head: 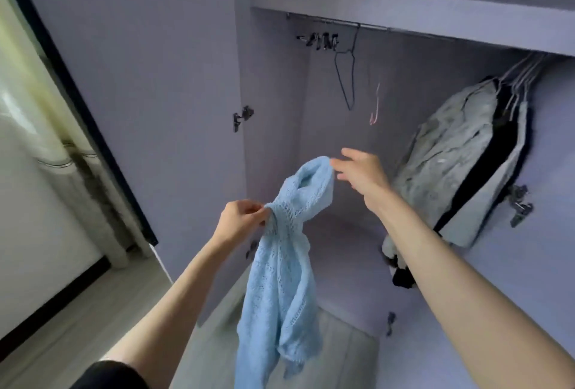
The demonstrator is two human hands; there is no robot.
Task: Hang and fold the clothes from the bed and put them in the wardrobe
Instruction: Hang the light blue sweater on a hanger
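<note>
Currently we stand at the open wardrobe (174, 84), door swung out to the left. Our left hand (238, 220) is pinching a blue knit (280, 270) at a bunched point near its top, fingers and thumb curled on the fabric. The knit hangs from that pinch, long axis near vertical, with a loop of it rising up and to the right above the grip. Our right hand (361, 175) is beyond that loop, fingers spread and relaxed, fingertips at or just beside the top of the loop; contact cannot be confirmed, and it holds nothing. Above it on the rail (323, 21) hang a bare dark hanger (346, 77) and, to its right, a pink one (375, 108), blurred. Farther right, hung clothes (460, 155) crowd the end of the rail.

Judgement: the hangers lie up and away from the right hand, which is the nearer hand to them; the left is committed to the knit. A hanger likely comes first, reached upward by the right.
</note>
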